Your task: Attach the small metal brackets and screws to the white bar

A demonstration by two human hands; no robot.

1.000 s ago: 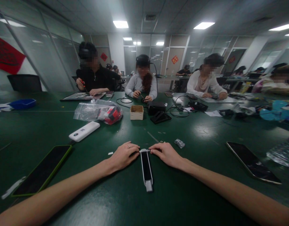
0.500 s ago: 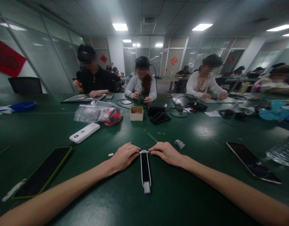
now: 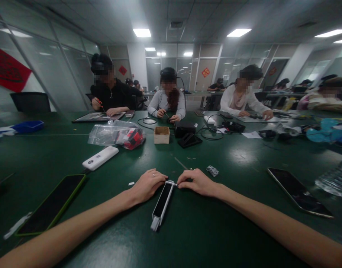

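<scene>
Green table (image 3: 204, 230), biggest thing, carries everything below. Clear plastic bag (image 3: 104, 134) with red and black items inside, beyond the hands, left of centre. Left hand (image 3: 148, 184): fingers together, clamped on the left end of a crossbar (image 3: 172, 183) at the device's far end. Right hand (image 3: 200, 182): thumb and fingertip pinch the same bar's right end. Green-edged phone (image 3: 52, 204) lies flat at left; dark phone (image 3: 297, 191) flat at right, well apart from the hands. White power bank (image 3: 101, 158) near the green-edged phone's far end. White-framed device (image 3: 163, 201), black panel, on the wearer's side of the hands, middle of table: long axis slanted, far end up-right between the fingertips, near end pointing down-left toward the wearer. Pale end block (image 3: 155, 223) caps that near end. Crumpled grey piece (image 3: 212, 171) beyond right hand. White scrap (image 3: 131, 183), tiny, just beside left hand.
</scene>
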